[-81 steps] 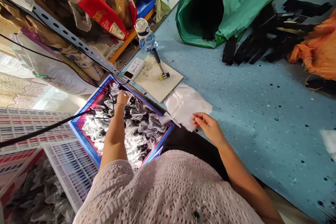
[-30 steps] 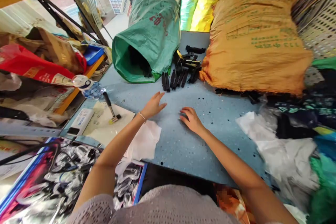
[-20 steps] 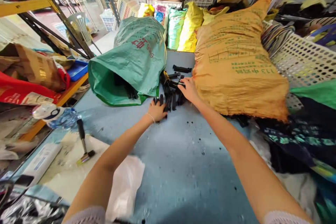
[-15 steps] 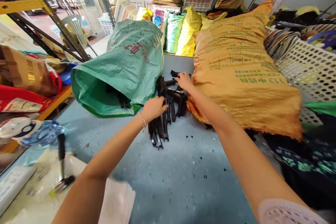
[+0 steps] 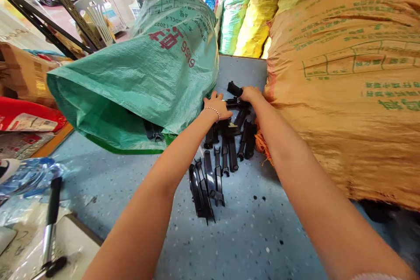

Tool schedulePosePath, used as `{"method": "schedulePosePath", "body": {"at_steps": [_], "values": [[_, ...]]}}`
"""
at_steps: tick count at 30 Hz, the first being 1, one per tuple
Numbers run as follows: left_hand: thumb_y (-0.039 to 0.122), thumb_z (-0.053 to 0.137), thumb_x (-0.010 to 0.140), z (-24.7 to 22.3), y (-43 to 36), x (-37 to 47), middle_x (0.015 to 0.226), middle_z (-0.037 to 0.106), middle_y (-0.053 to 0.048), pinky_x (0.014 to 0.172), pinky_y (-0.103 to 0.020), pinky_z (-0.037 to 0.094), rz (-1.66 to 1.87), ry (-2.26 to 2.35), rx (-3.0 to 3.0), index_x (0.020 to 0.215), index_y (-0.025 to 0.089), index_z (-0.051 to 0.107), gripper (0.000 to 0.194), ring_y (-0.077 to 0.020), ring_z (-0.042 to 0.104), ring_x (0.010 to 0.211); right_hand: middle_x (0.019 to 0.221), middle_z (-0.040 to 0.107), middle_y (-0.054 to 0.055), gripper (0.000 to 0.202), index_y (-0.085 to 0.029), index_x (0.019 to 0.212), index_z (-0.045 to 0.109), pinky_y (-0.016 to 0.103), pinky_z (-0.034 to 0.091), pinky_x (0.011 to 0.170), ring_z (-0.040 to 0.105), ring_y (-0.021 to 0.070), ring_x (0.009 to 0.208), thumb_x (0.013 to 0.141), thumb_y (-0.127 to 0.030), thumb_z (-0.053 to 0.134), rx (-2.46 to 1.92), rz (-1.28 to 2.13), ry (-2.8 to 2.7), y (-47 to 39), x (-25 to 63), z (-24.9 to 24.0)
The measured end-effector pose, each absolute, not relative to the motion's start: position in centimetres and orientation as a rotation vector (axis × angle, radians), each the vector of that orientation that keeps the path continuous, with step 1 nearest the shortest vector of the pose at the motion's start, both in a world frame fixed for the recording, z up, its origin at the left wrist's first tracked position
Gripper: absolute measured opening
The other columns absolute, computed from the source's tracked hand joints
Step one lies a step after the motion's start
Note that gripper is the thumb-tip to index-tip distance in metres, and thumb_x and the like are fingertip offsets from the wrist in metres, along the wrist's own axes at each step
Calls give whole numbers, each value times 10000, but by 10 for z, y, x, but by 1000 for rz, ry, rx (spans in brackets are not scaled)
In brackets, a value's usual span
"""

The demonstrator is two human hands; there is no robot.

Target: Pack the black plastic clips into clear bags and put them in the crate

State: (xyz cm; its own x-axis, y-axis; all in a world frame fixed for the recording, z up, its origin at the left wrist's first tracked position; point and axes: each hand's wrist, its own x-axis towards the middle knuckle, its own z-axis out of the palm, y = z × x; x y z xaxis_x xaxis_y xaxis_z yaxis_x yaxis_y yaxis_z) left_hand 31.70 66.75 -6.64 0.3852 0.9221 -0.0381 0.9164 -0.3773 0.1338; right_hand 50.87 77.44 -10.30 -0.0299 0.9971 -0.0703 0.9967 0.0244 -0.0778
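Note:
Several long black plastic pieces (image 5: 210,170) with forked ends lie in a loose heap on the blue speckled table (image 5: 236,236). My left hand (image 5: 217,106), a beaded bracelet at its wrist, rests at the back of the heap beside the green sack, fingers spread and thumb apart. Farther right, my right hand (image 5: 252,94) has its fingers closed around the near end of a black plastic piece (image 5: 235,89); its fingertips are partly hidden. The green woven sack (image 5: 157,65) lies on its side with its mouth facing left, and more black pieces (image 5: 153,131) show inside.
A full orange woven sack (image 5: 328,109) stands close on the right. At lower left lie a hammer (image 5: 52,210) with a black grip and a crinkled clear-blue plastic bag (image 5: 33,177). Yellow (image 5: 257,17) and pale green sacks (image 5: 233,22) stand behind the table.
My view has moved closer to the heap. My left hand has reached farther in, to the back of the pieces, uncovering the front ones. The right hand stays at the piece at the back.

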Motion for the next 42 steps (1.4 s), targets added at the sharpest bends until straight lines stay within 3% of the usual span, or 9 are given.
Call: {"method": "schedulePosePath", "body": {"at_steps": [9, 15, 19, 24, 27, 31, 34, 38, 42], "values": [[516, 610, 877, -66, 510, 290, 1525, 485, -215, 1018, -658, 414, 148, 1739, 2497, 1264, 155, 709, 538, -459, 310, 1434, 1384, 596, 175, 579, -341, 1499, 532, 531, 478, 973, 537, 402, 1273, 927, -253, 548, -2038, 236, -2575, 618, 467, -91], [514, 578, 938, -69, 407, 281, 1397, 618, -171, 1057, -690, 369, 264, 1665, 2445, 1207, 203, 723, 436, -397, 382, 1415, 1396, 575, 192, 603, -304, 1510, 518, 545, 466, 981, 511, 413, 1279, 915, -283, 612, -1866, 197, -2672, 521, 448, -82], [405, 616, 933, -67, 374, 261, 1473, 574, -98, 1130, -647, 352, 364, 1402, 2389, 1319, 286, 660, 407, -344, 370, 1460, 1401, 585, 180, 567, -274, 1506, 528, 544, 431, 1021, 494, 399, 1289, 942, -240, 564, -1793, 217, -2704, 482, 440, -73], [243, 570, 930, -73, 338, 206, 1446, 542, -162, 1196, -514, 383, 670, 1398, 2258, 1406, 185, 584, 479, -293, 483, 1382, 1515, 519, 150, 507, -204, 1461, 577, 500, 333, 1141, 426, 356, 1368, 958, -191, 512, -1703, 250, -2625, 431, 448, -48], [350, 559, 965, -79, 303, 184, 1464, 519, -192, 1185, -496, 407, 594, 1440, 2168, 1516, 171, 455, 588, -299, 502, 1382, 1417, 581, 159, 437, -170, 1411, 592, 440, 412, 1071, 521, 331, 1282, 999, -246, 470, -1710, 292, -2464, 370, 456, -32], [533, 642, 917, -83, 262, 192, 1683, 231, -211, 1209, -625, 294, 266, 1391, 2242, 1629, 259, 249, 859, -415, 297, 1531, 1281, 653, 165, 430, -185, 1367, 580, 407, 492, 885, 642, 334, 1112, 982, -376, 552, -2002, 586, -2442, 276, 468, -36], [522, 675, 896, -80, 246, 208, 1713, 119, -222, 1191, -741, 167, 212, 1527, 2241, 1633, 251, 249, 893, -499, 166, 1554, 1228, 672, 180, 337, -158, 1204, 659, 384, 488, 867, 659, 323, 1085, 976, -384, 555, -2178, 731, -2159, 226, 485, -58], [495, 618, 937, -76, 220, 229, 1688, 228, -210, 1247, -673, 126, 582, 1349, 2217, 1576, 204, 386, 740, -441, 146, 1575, 1043, 732, 121, 359, -153, 1058, 691, 328, 499, 811, 682, 255, 976, 1018, -361, 401, -2141, 876, -1647, 174, 503, -80], [539, 542, 977, -80, 171, 265, 1629, 350, -214, 1247, -547, 294, 769, 876, 1799, 1643, 191, 142, 850, -337, 373, 1504, 945, 732, 62, 389, -188, 1082, 684, 320, 510, 767, 678, 226, 875, 991, -491, 457, -1786, 1032, -1345, 118, 482, -77]]}}
